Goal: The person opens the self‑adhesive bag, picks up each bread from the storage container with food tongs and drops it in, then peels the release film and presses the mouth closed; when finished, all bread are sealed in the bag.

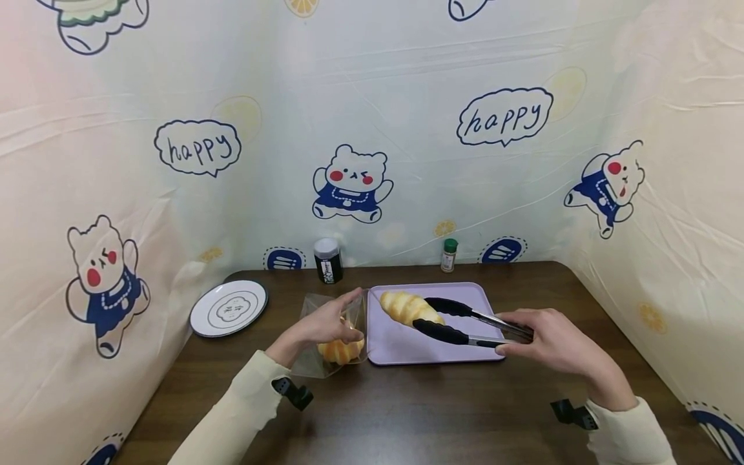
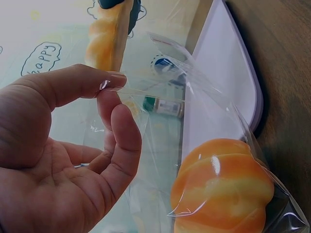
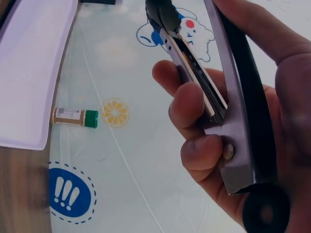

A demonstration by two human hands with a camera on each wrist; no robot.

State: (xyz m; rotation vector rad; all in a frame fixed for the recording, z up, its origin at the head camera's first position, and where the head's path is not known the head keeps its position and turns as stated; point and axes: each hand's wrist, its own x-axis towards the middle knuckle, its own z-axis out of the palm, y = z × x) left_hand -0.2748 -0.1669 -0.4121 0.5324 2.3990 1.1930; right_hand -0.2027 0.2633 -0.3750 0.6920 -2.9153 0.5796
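My left hand [image 1: 322, 323] pinches the edge of a clear plastic bag [image 1: 308, 365] between thumb and fingertip, as the left wrist view shows. Inside the bag, low down, sits a golden bread roll [image 2: 221, 189]. My right hand [image 1: 552, 339] grips the metal handles of tongs [image 3: 245, 126] with black tips. Between those tips a long, ridged bread roll [image 1: 403, 307] is held over the lilac tray [image 1: 401, 354], just right of the bag's mouth. In the left wrist view, this bread [image 2: 104, 43] appears beyond my left fingertips.
A white plate [image 1: 203, 323] with a dark rim lies at the table's left. At the back edge stand a dark jar [image 1: 329, 268] with a pale lid and a small green-capped bottle [image 1: 449, 256]. A printed cloth [image 1: 407, 213] surrounds the brown table [image 1: 407, 413].
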